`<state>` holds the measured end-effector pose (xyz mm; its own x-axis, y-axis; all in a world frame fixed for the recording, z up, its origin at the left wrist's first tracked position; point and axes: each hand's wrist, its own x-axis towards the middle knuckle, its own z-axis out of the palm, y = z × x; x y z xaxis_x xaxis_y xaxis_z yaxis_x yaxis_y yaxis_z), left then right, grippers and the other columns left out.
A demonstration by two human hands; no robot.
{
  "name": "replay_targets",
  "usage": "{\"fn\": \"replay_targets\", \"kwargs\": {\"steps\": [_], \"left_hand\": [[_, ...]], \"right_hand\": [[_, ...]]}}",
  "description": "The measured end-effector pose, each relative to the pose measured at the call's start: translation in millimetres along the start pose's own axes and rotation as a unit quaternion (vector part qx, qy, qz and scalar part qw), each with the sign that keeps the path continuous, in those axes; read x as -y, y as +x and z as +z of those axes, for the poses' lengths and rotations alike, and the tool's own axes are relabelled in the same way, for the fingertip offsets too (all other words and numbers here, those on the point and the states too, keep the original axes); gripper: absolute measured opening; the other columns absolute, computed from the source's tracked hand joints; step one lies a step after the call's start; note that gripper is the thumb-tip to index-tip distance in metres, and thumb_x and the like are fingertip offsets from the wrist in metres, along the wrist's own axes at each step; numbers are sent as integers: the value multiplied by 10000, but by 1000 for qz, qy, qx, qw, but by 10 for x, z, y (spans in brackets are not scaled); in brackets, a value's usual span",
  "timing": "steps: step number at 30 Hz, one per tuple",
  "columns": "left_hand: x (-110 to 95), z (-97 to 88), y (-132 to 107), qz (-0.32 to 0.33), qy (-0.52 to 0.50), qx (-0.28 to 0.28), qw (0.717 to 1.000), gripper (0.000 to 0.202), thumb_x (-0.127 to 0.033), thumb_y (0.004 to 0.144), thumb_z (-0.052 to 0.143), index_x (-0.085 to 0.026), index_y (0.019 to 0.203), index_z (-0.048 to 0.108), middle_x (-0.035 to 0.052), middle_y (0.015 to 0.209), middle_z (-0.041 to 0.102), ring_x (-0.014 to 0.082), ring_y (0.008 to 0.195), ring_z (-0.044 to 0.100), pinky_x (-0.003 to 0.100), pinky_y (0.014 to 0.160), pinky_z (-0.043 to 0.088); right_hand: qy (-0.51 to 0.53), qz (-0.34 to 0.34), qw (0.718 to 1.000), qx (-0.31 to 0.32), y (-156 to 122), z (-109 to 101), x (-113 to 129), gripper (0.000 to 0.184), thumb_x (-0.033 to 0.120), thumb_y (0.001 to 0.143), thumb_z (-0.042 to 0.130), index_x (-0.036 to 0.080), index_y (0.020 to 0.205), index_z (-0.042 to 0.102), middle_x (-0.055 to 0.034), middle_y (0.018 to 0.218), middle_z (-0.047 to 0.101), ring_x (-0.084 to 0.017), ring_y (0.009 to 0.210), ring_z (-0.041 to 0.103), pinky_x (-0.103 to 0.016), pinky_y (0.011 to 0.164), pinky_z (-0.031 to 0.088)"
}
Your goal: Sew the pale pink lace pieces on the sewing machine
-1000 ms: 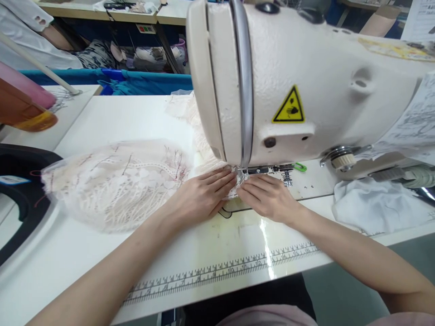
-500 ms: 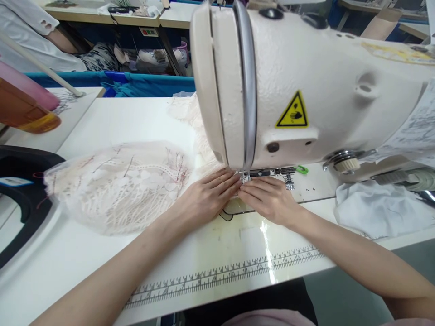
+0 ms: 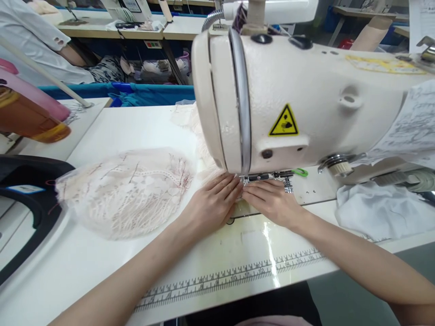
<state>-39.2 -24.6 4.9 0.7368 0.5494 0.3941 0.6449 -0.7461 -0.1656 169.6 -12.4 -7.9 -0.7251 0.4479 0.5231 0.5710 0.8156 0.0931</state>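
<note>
Under the head of a white sewing machine [image 3: 224, 108], both hands meet at the needle area. My left hand [image 3: 214, 199] presses pale lace fabric [image 3: 207, 170] there, its fingers close together. From the other side, my right hand [image 3: 270, 199] has its bent fingers at the edge of the same work, beside the presser foot [image 3: 244, 179]. Between the hands only a little fabric shows, and the fingertips are partly hidden. More of this cloth runs up behind the machine head. Left of my left hand lies a separate lace piece [image 3: 125, 194] with dark red thread ends.
A printed ruler [image 3: 234, 277] runs along the front of the table. White cloth [image 3: 377, 210] lies at the right. A black curved object [image 3: 37, 167] and a bottle of amber liquid [image 3: 32, 117] stand left. Beyond the blue cloth edge [image 3: 163, 94], a person in a white sleeve sits.
The view has shifted slightly, so the scene sits lower in the picture. My left hand appears a little more bunched near the needle; both hands stay at the fabric.
</note>
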Motion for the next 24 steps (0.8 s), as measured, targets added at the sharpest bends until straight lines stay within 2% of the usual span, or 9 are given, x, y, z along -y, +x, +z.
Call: {"fn": "replay_targets", "kwargs": {"steps": [4,8,13,16,21,24], "left_hand": [[-68,0,27,-6,28,-20,999,339,-167,924,434,-21,1134,657,164,1167,676,281,1071,660,434,983,534],[-106,11,36,-18,41,-20,999,326,-170,922,448,-35,1132,657,152,1164,680,272,1071,660,422,987,532],[-135,15,37,-27,46,-18,998,314,-159,913,478,-24,1143,643,167,1160,681,284,1075,657,428,991,531],[-147,14,39,-30,48,-13,998,306,-150,907,485,-32,1143,639,163,1159,682,283,1072,659,427,993,529],[-155,36,29,-47,35,-7,998,326,-157,911,489,-70,1200,613,143,1179,678,271,1120,635,430,1018,508],[-150,45,30,-65,1,4,998,342,-156,912,491,-107,1232,600,125,1191,675,266,1147,619,443,1029,496]], "right_hand": [[9,18,1000,18,-14,-3,-19,274,13,899,454,181,948,665,5,1028,734,-114,977,646,-271,852,476],[17,28,999,39,-8,-21,-61,305,-11,879,454,191,940,674,-6,1007,731,-112,947,638,-254,781,457],[-31,53,998,13,-3,-66,-66,246,41,876,519,232,911,671,64,987,736,-92,824,640,-268,601,386],[-54,86,995,10,-17,-74,-50,248,56,877,528,254,916,672,80,1004,738,-116,777,643,-303,620,378],[-26,99,994,28,-48,-48,-66,256,96,899,494,256,970,681,37,1017,730,-146,839,641,-311,718,417],[-17,118,992,40,-52,-40,-80,267,95,891,494,259,992,679,28,979,725,-141,809,630,-313,726,423]]}}
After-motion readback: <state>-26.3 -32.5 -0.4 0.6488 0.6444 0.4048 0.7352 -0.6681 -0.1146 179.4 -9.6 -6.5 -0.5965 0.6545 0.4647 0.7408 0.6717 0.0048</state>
